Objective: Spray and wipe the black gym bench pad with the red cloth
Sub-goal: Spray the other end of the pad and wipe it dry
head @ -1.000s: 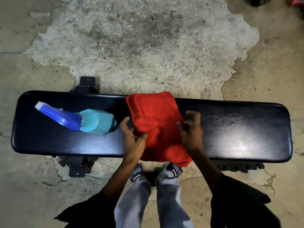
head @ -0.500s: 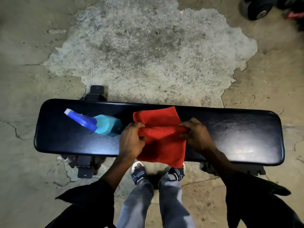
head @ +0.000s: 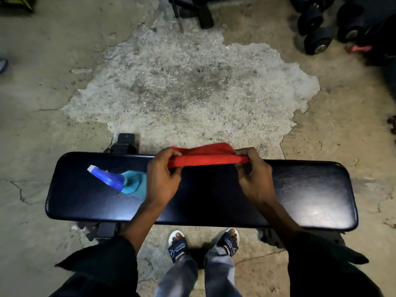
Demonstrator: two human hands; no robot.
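The black gym bench pad [head: 300, 189] runs left to right in front of me. Both hands hold the red cloth [head: 205, 156] folded into a narrow band over the pad's far edge. My left hand [head: 162, 181] pinches its left end and my right hand [head: 255, 179] pinches its right end. A spray bottle [head: 120, 181] with a blue trigger head and teal body lies on its side on the left part of the pad, its body partly hidden behind my left hand.
Several black dumbbells [head: 317, 31] lie on the floor at the far right. A dark metal frame [head: 192, 9] stands at the far middle. The bench's foot [head: 125, 142] sticks out behind the pad. My sandalled feet [head: 203, 245] stand on cracked concrete below the pad.
The cloth lay spread flat across the pad; both hands have folded it and carried it to the pad's far edge. The camera has pulled back, showing more floor.
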